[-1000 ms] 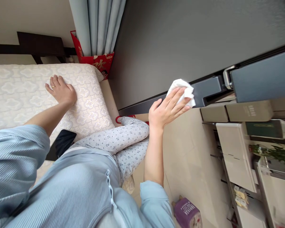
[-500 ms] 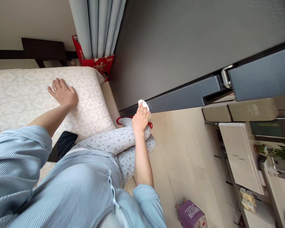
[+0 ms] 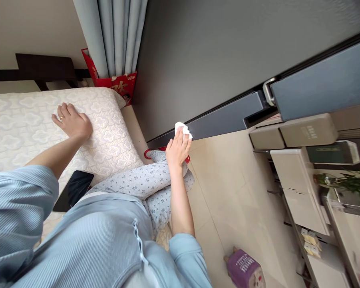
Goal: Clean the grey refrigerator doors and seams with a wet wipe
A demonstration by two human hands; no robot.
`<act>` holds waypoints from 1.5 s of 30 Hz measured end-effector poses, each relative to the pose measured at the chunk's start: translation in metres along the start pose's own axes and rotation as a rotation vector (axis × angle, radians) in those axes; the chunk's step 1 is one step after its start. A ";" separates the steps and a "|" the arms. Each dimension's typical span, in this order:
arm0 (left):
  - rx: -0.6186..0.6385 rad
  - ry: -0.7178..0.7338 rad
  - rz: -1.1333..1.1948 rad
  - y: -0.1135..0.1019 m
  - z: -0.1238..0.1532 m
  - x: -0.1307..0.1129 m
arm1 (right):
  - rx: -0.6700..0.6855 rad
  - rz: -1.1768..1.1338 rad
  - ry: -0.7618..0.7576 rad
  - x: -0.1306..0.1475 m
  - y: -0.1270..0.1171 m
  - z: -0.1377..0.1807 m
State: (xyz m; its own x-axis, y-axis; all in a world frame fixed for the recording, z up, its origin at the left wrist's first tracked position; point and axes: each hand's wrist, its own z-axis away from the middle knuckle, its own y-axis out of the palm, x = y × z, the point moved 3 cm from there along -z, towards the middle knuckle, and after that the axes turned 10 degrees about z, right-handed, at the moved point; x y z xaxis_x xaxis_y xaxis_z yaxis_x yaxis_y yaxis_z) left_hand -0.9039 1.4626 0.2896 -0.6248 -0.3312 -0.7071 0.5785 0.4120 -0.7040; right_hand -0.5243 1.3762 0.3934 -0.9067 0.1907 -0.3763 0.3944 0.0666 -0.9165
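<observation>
My left hand rests flat on the quilted cream bedcover, fingers spread and a ring on one of them. Under the fingers of my right hand is a crumpled white tissue, pressed against the blue-grey edge of a large dark door panel. Part of the tissue is hidden beneath my fingers. A black phone lies on the bed by my hip, near my left forearm.
A red gift bag stands in the corner below a grey-blue curtain. A metal latch sits on the door edge. On the tiled floor is a purple package. Shelving with boxes and a plant stands at right.
My right hand and the tissue have shifted slightly along the door edge, toward the latch. The view has turned a little; my left hand stays on the bedcover.
</observation>
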 end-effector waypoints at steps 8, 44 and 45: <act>0.037 0.082 -0.076 -0.005 0.003 -0.005 | -0.436 0.103 0.238 -0.045 -0.129 -0.050; -0.035 0.041 -0.002 -0.001 0.000 0.001 | -0.224 0.040 0.092 -0.024 -0.072 -0.028; -0.030 0.047 -0.006 -0.001 0.000 0.000 | -0.278 0.050 0.108 -0.032 -0.093 -0.036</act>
State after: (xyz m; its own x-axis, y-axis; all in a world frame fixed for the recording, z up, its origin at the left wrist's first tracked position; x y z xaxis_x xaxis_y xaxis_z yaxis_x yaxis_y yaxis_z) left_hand -0.9044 1.4616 0.2906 -0.6524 -0.2940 -0.6986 0.5588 0.4360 -0.7054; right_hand -0.5265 1.3986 0.4960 -0.8697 0.3029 -0.3898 0.4776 0.3168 -0.8195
